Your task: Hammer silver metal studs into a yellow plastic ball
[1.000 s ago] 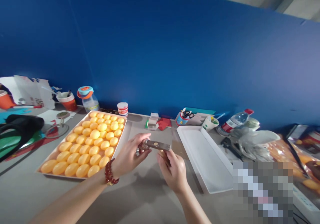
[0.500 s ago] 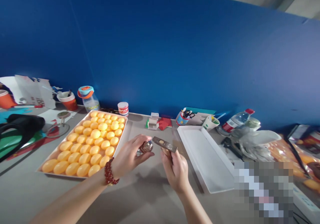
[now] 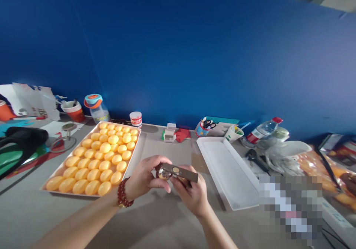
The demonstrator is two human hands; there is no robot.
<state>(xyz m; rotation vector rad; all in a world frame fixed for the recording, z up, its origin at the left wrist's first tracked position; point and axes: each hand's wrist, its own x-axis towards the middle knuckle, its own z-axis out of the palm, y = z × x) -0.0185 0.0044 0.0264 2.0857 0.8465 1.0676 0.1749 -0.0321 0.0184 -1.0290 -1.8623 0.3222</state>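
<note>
Between the thumb and fingers of my left hand (image 3: 144,178), which wears a dark red bead bracelet (image 3: 124,193), is a shiny, roundish silvery-brown object (image 3: 164,172). Its exact kind I cannot make out. My right hand (image 3: 193,193) is closed around a hammer, gripping it just below the dark metal head (image 3: 183,173). A pale round spot shows on top of that head. One end of the head overlaps the shiny object in view; whether they touch I cannot tell. Most of the hammer's handle is hidden by my right hand.
A shallow tray (image 3: 135,145) of orange balls (image 3: 94,164) lies to the left. On the right is a long white tray (image 3: 229,173). Along the blue wall stand a drink bottle (image 3: 96,108), a tub (image 3: 136,119), a small box (image 3: 169,134), a pen cup (image 3: 202,129) and a plastic bottle (image 3: 260,132).
My right hand has brought the hammer head left and down, over the edge of the shiny object. My left hand has shifted slightly lower, still holding that object.
</note>
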